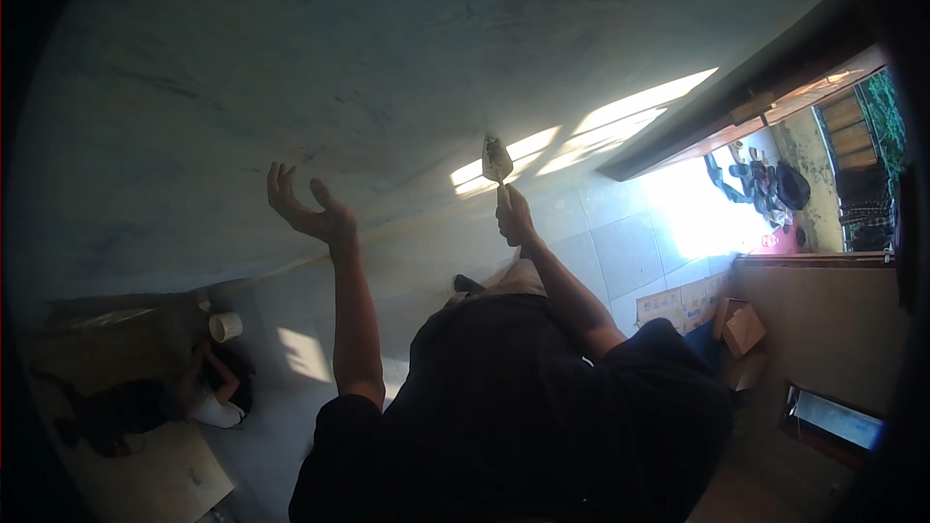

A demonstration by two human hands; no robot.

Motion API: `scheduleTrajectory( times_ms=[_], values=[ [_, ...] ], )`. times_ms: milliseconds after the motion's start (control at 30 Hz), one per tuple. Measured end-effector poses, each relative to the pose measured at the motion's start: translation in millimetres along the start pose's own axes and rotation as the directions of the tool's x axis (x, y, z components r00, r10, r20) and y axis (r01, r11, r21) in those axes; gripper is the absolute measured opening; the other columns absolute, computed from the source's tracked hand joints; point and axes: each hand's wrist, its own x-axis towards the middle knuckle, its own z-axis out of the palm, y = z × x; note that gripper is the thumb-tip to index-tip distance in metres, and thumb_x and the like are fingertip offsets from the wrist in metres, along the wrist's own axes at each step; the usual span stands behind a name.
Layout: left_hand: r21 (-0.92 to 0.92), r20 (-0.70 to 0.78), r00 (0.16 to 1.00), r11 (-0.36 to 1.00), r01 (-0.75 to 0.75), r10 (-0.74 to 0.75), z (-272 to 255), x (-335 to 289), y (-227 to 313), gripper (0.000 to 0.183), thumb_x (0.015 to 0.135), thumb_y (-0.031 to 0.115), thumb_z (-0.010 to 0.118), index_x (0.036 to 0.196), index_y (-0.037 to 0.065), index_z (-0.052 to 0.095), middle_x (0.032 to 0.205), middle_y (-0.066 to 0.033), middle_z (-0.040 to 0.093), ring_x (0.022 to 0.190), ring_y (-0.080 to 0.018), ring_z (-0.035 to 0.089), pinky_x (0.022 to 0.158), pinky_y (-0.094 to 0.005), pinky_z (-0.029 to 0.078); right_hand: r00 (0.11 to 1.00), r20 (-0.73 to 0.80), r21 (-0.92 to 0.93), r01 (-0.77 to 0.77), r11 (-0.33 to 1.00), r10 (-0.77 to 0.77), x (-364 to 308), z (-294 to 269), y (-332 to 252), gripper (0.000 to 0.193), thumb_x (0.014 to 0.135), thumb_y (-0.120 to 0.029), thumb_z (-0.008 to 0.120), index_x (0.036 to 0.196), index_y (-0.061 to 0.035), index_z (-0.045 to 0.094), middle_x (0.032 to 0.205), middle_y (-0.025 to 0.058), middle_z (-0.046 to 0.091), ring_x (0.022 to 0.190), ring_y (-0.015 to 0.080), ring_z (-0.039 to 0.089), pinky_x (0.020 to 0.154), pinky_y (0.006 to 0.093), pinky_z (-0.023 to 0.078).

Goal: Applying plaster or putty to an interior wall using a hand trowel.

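Note:
My right hand [515, 217] grips the handle of a small pointed trowel [497, 157], its blade turned up toward the wall. Greyish material is smeared over the blade. A broad grey-blue wall [320, 68] with darker scuffs and streaks fills the upper view. My left hand [315, 213] is raised close to this wall, palm up, with thumb and fingers apart and loosely curved. Nothing is in it, and whether its fingertips touch the wall I cannot tell.
Light-coloured tiles [625, 252] cover the floor. At right, a bright doorway [697, 199] has shoes [760, 184] beyond it. Cardboard boxes [741, 329] stand at the lower right. Another person [208, 392] is at the lower left, near a white bucket [226, 327] and a pale board-like surface [174, 475].

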Motion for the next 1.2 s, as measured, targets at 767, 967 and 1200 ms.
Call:
scheduleTrajectory(
  times_ms=[767, 967, 1200],
  values=[
    [0.165, 0.897, -0.051, 0.227, 0.960, -0.439, -27, -155, 55, 0.017, 0.088, 0.010, 0.052, 0.104, 0.004, 0.055, 0.060, 0.0015, 0.046, 0.045, -0.0049, 0.043, 0.041, -0.0221, 0.037, 0.751, 0.390, -0.423, 0.660, 0.621, -0.533, -40, 38, -67, 0.011, 0.087, -0.009, 0.059, 0.096, -0.0027, 0.062, 0.104, 0.0134, 0.057, 0.099, 0.0309, 0.053, 0.092, 0.0407, 0.040],
    [0.052, 0.799, 0.061, 0.171, 0.984, -0.598, -52, -166, 46, 0.015, 0.089, 0.019, 0.055, 0.089, 0.004, 0.057, 0.050, 0.0034, 0.040, 0.037, -0.0051, 0.038, 0.036, -0.0226, 0.034, 0.583, 0.055, -0.736, 0.572, 0.362, -0.811, 26, 34, -102, 0.087, 0.087, -0.033, 0.061, 0.146, 0.0025, 0.009, 0.151, 0.0277, 0.005, 0.141, 0.0421, 0.001, 0.112, 0.0532, 0.013],
    [0.064, 0.714, 0.100, 0.208, 0.976, -0.692, -70, -165, 44, 0.012, 0.088, 0.018, 0.056, 0.086, 0.006, 0.056, 0.051, 0.0033, 0.042, 0.037, -0.0052, 0.040, 0.036, -0.0220, 0.034, 0.930, 0.081, -0.909, 0.216, 0.356, -0.358, 68, 52, -17, 0.101, 0.082, -0.056, 0.059, 0.149, -0.0097, 0.000, 0.151, 0.0266, -0.014, 0.139, 0.0447, -0.015, 0.104, 0.0693, -0.001]
  ],
)
